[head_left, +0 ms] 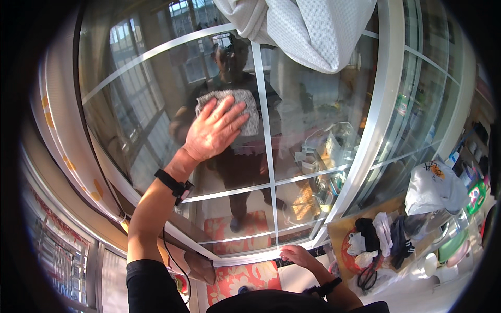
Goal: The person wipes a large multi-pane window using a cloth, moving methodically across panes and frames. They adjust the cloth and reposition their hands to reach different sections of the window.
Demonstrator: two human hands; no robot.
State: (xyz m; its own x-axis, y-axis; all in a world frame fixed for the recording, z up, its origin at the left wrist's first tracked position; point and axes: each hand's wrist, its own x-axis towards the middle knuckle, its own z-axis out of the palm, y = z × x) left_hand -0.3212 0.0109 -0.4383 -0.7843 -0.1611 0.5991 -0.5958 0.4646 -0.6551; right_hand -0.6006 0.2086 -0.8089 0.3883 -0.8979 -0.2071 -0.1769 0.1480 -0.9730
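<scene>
My left hand [215,127] lies spread on a grey cloth [250,113], pressing it flat against the glass of a white-framed door [321,101]. The cloth is just left of the door's upright white bar [264,117]. Low down, my right hand [294,255] hangs near the foot of that bar with its fingers slightly curled; I see nothing held in it. Whether it touches the frame I cannot tell. A white textured fabric [305,35] hangs over the upper part of the glass. The glass reflects a person and the room.
A patterned curtain [64,129] runs down the left side. At the lower right stands a low table [338,242] with socks [366,234] and a white plastic bag [434,187]. Basins [454,244] are beyond it. A red floral mat [246,279] lies on the floor.
</scene>
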